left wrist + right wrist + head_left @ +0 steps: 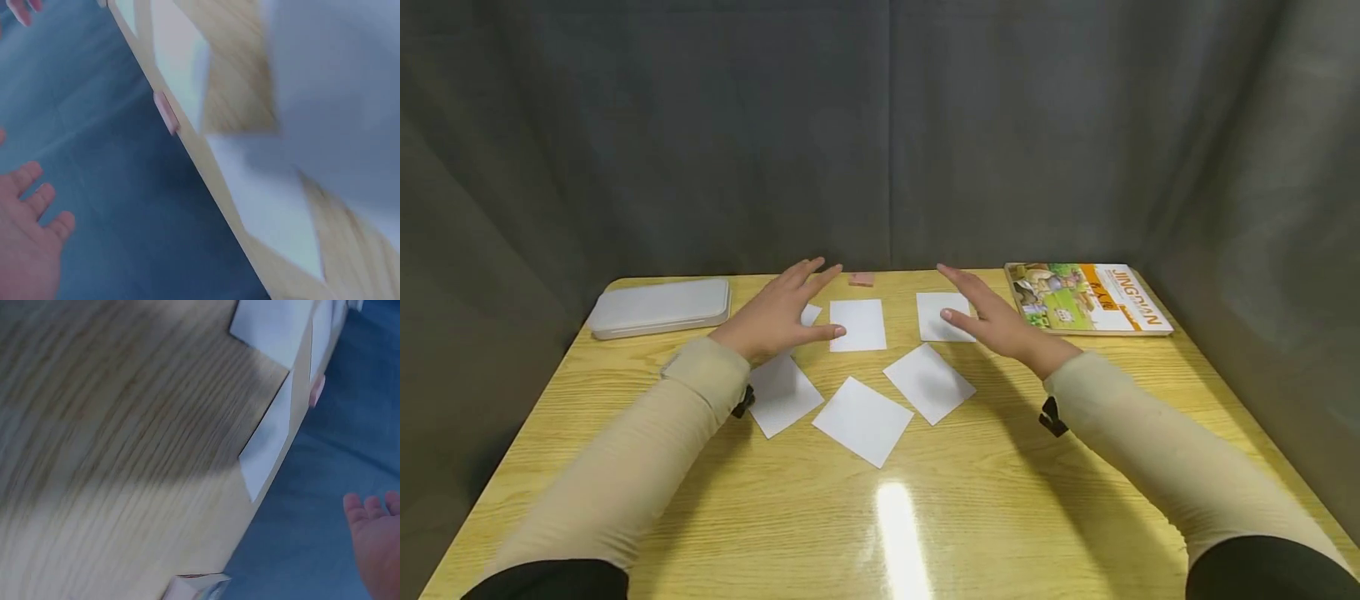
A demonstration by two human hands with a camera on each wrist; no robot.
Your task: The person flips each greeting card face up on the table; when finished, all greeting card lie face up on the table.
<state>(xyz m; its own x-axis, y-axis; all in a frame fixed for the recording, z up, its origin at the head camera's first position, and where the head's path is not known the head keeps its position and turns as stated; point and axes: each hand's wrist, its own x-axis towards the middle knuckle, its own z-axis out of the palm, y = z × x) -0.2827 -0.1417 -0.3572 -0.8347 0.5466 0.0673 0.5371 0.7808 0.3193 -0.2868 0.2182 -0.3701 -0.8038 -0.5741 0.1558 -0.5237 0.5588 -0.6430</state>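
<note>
Both hands hover above the table with fingers spread, holding nothing. In the head view my left hand [778, 312] is over the left-hand cards, partly hiding a small white card [810, 315] behind it. Below its wrist lies another white card [785, 393]. My right hand [992, 321] is in front of the back right white card [934, 312] and covers its right part. Between the hands lies a back middle card [857, 325]. Nearer the front are a tilted card [929, 383] and a front card [863, 421]. All these cards look blank.
A closed white case [658, 307] sits at the table's back left. At the back right lies an illustrated book [1088, 298]. A small pink block [861, 279] rests by the back edge, before a dark grey curtain [887, 133]. Light glares on the table [760, 517].
</note>
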